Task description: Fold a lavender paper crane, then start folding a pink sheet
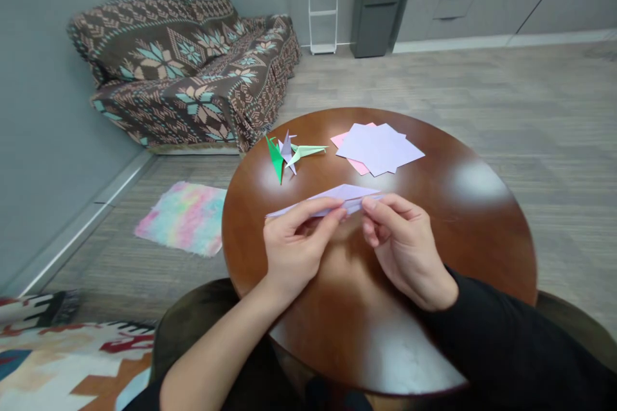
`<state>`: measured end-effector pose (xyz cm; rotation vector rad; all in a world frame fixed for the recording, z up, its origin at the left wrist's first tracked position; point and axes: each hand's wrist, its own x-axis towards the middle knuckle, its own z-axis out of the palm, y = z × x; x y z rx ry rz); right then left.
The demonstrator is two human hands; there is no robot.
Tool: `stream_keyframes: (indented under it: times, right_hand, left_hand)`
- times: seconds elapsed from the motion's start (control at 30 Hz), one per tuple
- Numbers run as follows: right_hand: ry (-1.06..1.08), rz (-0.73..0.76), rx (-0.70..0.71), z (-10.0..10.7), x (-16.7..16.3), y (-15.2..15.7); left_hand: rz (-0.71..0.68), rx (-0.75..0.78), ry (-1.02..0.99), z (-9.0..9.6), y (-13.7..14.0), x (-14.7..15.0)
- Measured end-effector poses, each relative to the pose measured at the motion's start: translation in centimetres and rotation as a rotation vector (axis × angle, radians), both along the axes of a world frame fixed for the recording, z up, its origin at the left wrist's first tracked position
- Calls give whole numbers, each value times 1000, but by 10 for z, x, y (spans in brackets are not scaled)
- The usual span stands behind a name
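Observation:
A folded sheet of lilac origami paper (344, 192), long and pointed at both ends, is held above the round wooden table between my hands. My left hand (299, 237) pinches its near side, thumb and fingers closed around the paper. At its right part, my right hand (402, 241) grips the edge between thumb and index finger, the other fingers curled in. My fingers cover some of the lower folds. Beyond the paper, to the left, lie a green folded crane (275, 159), a lilac crane (286, 149) and a pale green crane (307, 152), close together.
On the round brown table (463, 231), lilac sheets (380, 148) overlap pink paper (357, 166) at the back. A patterned sofa (193, 70) stands far left, a fluffy pastel mat (186, 218) on the floor. Dark chairs (193, 327) flank the table's near side.

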<state>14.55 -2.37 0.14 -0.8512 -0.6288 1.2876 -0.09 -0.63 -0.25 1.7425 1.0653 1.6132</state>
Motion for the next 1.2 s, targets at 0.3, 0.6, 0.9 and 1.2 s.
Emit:
stream_keyframes:
  times: [0.3,0.6,0.9,1.2]
  right_hand:
    - [-31,-157,-9,1,12,9]
    - [-483,-48,191,-3,10,-1]
    - [-315,199,42,-7,8,5]
    - [-431,327,-28,-11,9,5]
  left_hand:
    - [-15,-137,-94,0,2,0]
    - [-132,-64,28,-7,5,-7]
    - [-242,-361,-256,-4,13,-4]
    - [-309,-541,-271,-7,18,-6]
